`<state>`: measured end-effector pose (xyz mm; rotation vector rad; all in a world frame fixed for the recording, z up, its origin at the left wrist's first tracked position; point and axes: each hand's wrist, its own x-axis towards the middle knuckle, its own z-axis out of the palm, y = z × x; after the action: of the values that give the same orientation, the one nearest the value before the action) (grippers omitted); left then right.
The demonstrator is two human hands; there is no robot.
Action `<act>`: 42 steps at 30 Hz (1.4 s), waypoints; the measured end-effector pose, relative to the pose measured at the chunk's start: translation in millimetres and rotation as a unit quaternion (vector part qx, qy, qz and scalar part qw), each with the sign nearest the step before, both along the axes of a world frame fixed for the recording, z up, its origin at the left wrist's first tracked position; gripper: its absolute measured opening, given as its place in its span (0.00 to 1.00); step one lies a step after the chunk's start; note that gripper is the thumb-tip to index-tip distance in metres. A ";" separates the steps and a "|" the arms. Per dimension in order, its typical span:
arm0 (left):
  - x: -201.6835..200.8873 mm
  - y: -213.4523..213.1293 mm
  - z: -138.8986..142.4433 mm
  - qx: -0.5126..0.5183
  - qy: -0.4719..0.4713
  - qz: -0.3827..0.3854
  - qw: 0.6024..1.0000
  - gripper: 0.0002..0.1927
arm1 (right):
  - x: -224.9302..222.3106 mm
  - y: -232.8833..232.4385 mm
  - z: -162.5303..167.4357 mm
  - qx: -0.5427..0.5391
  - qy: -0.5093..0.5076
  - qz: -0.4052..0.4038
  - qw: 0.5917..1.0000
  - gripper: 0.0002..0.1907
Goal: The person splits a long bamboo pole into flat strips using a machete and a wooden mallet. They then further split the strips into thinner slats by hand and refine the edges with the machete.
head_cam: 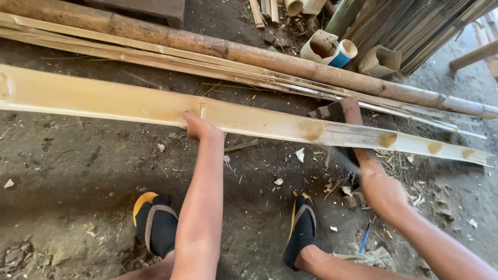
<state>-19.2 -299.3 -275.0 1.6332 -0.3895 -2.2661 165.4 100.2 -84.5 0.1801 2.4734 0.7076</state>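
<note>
A long split bamboo half [124, 103] lies across the view, pale inner side up, with brown node marks toward its right end. My left hand [198, 126] grips its near edge at a node, close to the middle. My right hand [381, 189] is closed on the handle of a blurred, dark machete-like blade [340, 111], whose upper end sits at the bamboo's far edge to the right of my left hand. My feet in black socks and yellow sandals [155, 220] stand on the dirt below.
A whole bamboo pole [249, 52] and thin split strips [155, 54] lie behind on the dirt floor. Cut bamboo tubes [324, 46], one with blue wrap, and stacked strips [415, 26] are at the upper right. Chips litter the ground near my right foot [302, 228].
</note>
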 end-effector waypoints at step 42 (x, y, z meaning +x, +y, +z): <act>-6.8 -7.6 -40.0 0.045 0.280 0.050 0.958 0.16 | 11.8 -42.2 21.2 -0.179 0.049 0.234 0.954 0.16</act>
<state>-26.1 -306.9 -315.0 0.9471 -0.0597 -2.5585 177.2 58.0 -63.3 -0.5343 2.7153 0.4208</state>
